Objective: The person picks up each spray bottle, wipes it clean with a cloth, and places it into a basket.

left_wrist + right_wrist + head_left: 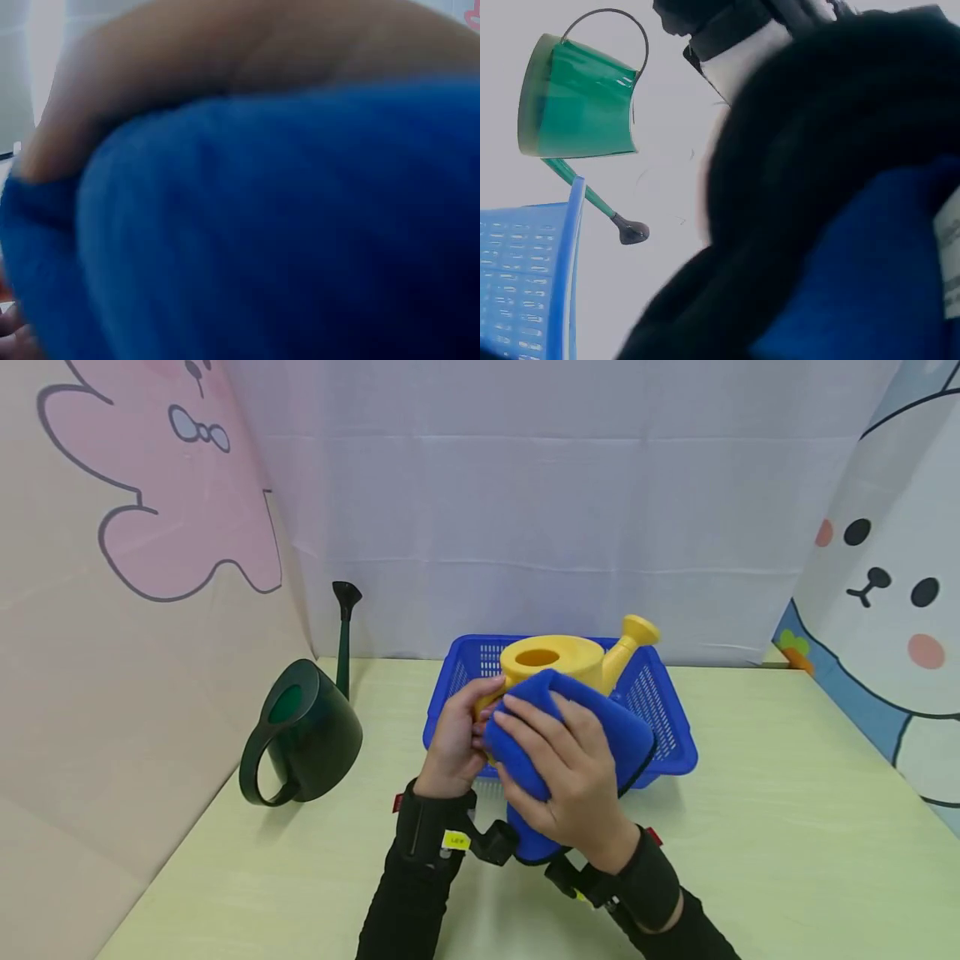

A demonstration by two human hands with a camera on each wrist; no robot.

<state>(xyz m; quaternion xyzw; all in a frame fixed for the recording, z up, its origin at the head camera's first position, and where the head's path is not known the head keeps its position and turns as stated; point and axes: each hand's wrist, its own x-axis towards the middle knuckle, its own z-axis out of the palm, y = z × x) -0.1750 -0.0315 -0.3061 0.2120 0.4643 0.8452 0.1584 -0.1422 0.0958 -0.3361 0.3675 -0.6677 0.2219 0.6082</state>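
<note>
A yellow watering can (577, 653), its spout pointing up to the right, is in front of me over a blue basket (678, 739). My left hand (452, 743) grips its handle side, with part of the fingers hidden by a blue cloth (628, 735). With fingers spread over that cloth, my right hand (573, 781) holds it against the near side of the can. The cloth's dark-edged lower part hangs below the hand. In the left wrist view the cloth (285, 217) fills most of the picture, with the right hand (247, 49) above it.
A dark green watering can (326, 747) stands on the table (787, 827) to the left, handle toward me and long spout pointing up. The right wrist view shows the green can (589, 101) beside the basket wall (525, 277). A white curtain (525, 510) hangs behind the table.
</note>
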